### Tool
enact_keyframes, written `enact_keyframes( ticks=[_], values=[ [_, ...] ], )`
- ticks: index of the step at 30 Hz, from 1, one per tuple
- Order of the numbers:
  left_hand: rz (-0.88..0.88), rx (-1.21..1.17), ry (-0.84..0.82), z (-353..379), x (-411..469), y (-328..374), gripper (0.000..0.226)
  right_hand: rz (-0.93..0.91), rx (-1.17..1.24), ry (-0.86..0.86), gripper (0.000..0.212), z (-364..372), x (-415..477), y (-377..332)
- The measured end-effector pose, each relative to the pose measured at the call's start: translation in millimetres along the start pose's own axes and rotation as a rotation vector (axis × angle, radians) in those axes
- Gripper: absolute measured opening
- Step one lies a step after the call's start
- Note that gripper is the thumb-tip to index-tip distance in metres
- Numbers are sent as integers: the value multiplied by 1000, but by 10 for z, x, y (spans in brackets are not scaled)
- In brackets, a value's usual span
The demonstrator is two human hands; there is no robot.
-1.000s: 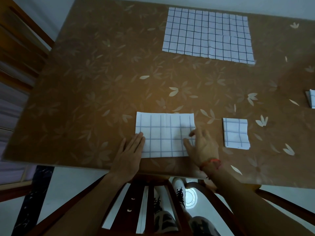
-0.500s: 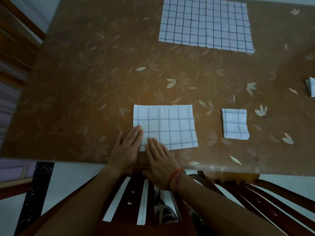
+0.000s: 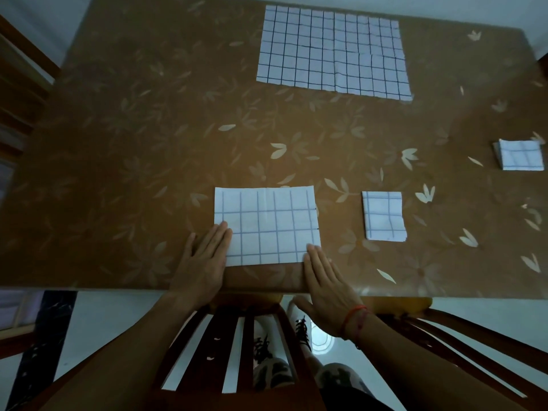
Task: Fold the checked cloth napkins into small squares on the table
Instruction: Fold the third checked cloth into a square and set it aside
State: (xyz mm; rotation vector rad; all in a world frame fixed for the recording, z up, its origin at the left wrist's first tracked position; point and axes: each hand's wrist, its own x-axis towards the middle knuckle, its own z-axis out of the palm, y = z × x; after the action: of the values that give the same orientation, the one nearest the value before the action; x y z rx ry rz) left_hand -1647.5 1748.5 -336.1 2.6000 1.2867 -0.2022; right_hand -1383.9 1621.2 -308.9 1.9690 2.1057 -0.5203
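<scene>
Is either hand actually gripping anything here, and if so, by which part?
Nothing is gripped. Both hands lie flat and open: the left hand presses the half-folded white checked cloth napkin at its near left corner, the right hand at its near right corner.

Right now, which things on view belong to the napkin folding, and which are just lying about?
Part of the job:
half-folded napkin
flat napkin
folded square
folded pile
left hand
right hand
table

Just there:
chair
</scene>
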Motion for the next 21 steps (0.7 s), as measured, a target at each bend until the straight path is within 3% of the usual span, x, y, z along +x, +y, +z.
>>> enact_keyframes(
  ticks=[6,13,16,19,21],
  values=[
    [-124,-120,110,-156,132,270,55,-14,73,-12,83,-45,43,19],
    [-49,-242,126,-233,218,750,25,11,338,19,62,-298,117,57],
    [-66,-245,119,-171,206,756,29,201,478,51,44,-321,198,179],
    [-74,-264,132,-146,206,751,32,629,794,-121,35,-97,267,514],
    [-75,-262,138,-150,203,757,33,741,959,-118,11,-276,352,557]
  ],
)
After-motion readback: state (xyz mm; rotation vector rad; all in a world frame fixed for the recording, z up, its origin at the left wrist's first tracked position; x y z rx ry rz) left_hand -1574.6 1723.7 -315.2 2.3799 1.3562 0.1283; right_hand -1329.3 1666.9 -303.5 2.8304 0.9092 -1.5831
